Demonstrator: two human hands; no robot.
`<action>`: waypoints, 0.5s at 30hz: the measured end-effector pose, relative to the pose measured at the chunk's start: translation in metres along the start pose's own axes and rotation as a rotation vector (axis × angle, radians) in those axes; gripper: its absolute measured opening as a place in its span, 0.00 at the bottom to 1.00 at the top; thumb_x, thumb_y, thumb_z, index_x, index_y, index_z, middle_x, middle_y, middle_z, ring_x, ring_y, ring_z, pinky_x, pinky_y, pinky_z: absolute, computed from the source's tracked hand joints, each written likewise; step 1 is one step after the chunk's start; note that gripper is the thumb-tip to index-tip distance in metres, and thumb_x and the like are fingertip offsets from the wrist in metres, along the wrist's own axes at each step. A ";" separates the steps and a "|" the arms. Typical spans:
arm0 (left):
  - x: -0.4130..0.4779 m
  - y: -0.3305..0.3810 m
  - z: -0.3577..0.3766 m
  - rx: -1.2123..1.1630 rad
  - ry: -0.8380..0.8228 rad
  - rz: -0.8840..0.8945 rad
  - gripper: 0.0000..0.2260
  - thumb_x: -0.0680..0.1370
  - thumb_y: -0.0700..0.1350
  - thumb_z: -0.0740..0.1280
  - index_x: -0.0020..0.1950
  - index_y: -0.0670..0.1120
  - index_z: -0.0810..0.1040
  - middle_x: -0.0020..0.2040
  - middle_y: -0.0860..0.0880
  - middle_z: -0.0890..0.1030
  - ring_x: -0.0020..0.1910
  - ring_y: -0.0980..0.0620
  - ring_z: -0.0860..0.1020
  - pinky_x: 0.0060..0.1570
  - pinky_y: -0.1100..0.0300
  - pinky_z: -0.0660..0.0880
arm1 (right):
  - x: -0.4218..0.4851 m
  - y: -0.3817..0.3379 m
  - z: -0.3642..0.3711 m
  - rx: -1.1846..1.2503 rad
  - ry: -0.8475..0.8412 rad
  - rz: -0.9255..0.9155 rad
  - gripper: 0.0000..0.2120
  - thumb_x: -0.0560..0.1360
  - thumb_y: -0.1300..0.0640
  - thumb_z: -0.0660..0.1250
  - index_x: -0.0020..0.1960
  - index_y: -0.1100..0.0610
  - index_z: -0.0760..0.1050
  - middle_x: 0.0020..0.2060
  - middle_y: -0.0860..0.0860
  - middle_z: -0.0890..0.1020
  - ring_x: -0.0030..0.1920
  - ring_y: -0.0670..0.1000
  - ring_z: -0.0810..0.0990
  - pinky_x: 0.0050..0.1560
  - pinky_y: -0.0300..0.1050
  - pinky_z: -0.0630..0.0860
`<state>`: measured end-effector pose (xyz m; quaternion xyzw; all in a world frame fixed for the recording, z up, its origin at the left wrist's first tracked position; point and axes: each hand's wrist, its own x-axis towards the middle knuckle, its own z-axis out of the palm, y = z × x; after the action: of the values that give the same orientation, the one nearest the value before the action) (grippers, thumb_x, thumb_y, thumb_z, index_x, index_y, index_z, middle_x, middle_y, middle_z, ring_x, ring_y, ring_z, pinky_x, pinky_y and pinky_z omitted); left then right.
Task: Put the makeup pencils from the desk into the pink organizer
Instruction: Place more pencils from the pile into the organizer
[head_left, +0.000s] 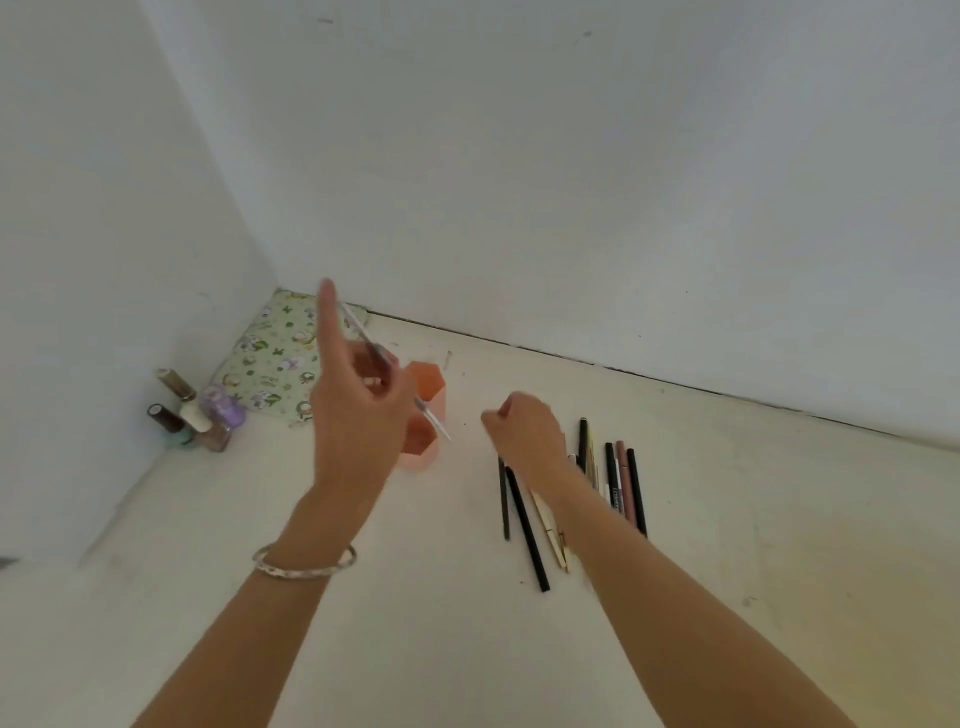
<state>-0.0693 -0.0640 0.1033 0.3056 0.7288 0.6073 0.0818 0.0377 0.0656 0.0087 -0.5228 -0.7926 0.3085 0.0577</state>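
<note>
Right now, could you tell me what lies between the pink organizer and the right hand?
Only bare desk lies between the pink organizer and the right hand, in the head view.

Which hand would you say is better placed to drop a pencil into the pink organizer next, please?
Left. The left hand already holds a pencil over the pink organizer; the right hand hovers over the pencils on the desk.

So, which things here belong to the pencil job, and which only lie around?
Job:
- pale pencil in left hand
- pink organizer
- pencils on desk
- right hand

Lying about:
- nail polish bottles
- patterned pouch
- bracelet
</note>
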 end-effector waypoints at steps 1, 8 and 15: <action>0.012 0.001 -0.008 -0.005 0.098 0.024 0.37 0.75 0.33 0.67 0.79 0.50 0.55 0.39 0.55 0.77 0.36 0.63 0.79 0.43 0.67 0.78 | 0.003 -0.007 -0.014 0.173 0.044 0.022 0.08 0.76 0.56 0.60 0.42 0.60 0.71 0.36 0.53 0.76 0.35 0.52 0.74 0.35 0.45 0.71; 0.053 -0.023 -0.033 0.161 0.222 0.132 0.34 0.76 0.35 0.65 0.78 0.53 0.56 0.45 0.49 0.79 0.41 0.54 0.80 0.49 0.58 0.80 | -0.006 -0.061 -0.066 0.758 0.381 -0.202 0.09 0.80 0.63 0.58 0.60 0.56 0.67 0.36 0.55 0.80 0.31 0.45 0.74 0.31 0.29 0.69; 0.032 -0.087 -0.019 0.527 0.011 0.307 0.19 0.79 0.40 0.63 0.71 0.48 0.72 0.60 0.44 0.77 0.60 0.44 0.75 0.60 0.45 0.74 | -0.024 -0.086 -0.052 0.806 0.478 -0.389 0.08 0.81 0.63 0.59 0.59 0.56 0.69 0.42 0.52 0.83 0.38 0.47 0.79 0.41 0.37 0.76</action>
<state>-0.1342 -0.0688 0.0345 0.4195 0.8070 0.4041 -0.0968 0.0018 0.0444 0.1033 -0.3578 -0.6578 0.4452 0.4910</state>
